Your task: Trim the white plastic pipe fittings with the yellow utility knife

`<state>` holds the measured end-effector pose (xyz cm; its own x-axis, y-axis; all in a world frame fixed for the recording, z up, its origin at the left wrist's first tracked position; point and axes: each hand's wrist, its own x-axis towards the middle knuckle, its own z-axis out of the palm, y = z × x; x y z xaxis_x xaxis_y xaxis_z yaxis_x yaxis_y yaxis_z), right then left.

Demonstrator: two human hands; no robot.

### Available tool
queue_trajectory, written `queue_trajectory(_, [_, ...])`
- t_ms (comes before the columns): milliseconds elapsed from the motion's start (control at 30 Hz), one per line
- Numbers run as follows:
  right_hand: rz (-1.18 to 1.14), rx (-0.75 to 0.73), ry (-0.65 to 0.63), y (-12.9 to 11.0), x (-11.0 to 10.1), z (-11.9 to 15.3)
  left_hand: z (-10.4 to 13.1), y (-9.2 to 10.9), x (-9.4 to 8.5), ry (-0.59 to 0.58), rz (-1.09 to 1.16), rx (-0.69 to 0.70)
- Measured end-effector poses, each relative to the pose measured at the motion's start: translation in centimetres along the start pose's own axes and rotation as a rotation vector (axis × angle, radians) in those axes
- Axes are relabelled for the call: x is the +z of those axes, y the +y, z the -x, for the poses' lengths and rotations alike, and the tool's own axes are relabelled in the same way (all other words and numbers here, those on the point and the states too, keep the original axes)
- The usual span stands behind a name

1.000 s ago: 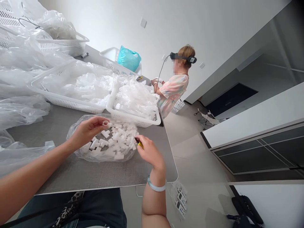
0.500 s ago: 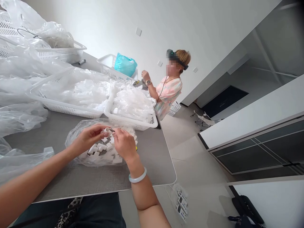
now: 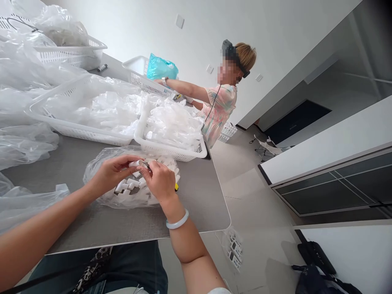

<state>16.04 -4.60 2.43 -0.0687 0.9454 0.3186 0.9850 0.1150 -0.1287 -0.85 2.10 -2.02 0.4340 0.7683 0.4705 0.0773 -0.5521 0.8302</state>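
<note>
Between the fingertips of my left hand (image 3: 112,173) is a white pipe fitting (image 3: 135,163), its open end turned to the right. My right hand (image 3: 161,178) is closed on a small knife (image 3: 145,164), whose blade touches the rim of the fitting; a yellow part (image 3: 177,186) shows beside the palm. Under both hands, a clear plastic bag (image 3: 102,159) lies open on the grey table (image 3: 122,228) with several white fittings (image 3: 132,183) in it.
White baskets (image 3: 171,152) full of clear bags stand behind my hands. More plastic bags (image 3: 24,143) cover the left side. Across the table, a person (image 3: 222,102) reaches towards a basket with a blue bag (image 3: 161,67). The table's right edge is near my right hand.
My right hand has turned slightly, and the knife now shows at the fitting, which points more to the right. The other person's arm has stretched out towards the basket with the blue bag.
</note>
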Motion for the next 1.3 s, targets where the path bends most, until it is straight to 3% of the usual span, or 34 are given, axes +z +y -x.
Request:
queue_trajectory(267, [-0.013,-0.017,0.109,0.1,0.8,0.1,-0.2,0.7,0.2,0.052,0.037,-0.026])
queue_trajectory(1000, [-0.032,-0.052,0.170,-0.1,0.7,0.3,-0.2,1.6,0.0,0.111,-0.140,0.087])
queue_trajectory(1300, [-0.049,-0.059,0.153,-0.1,0.7,0.3,-0.2,1.5,-0.1,0.076,-0.106,0.054])
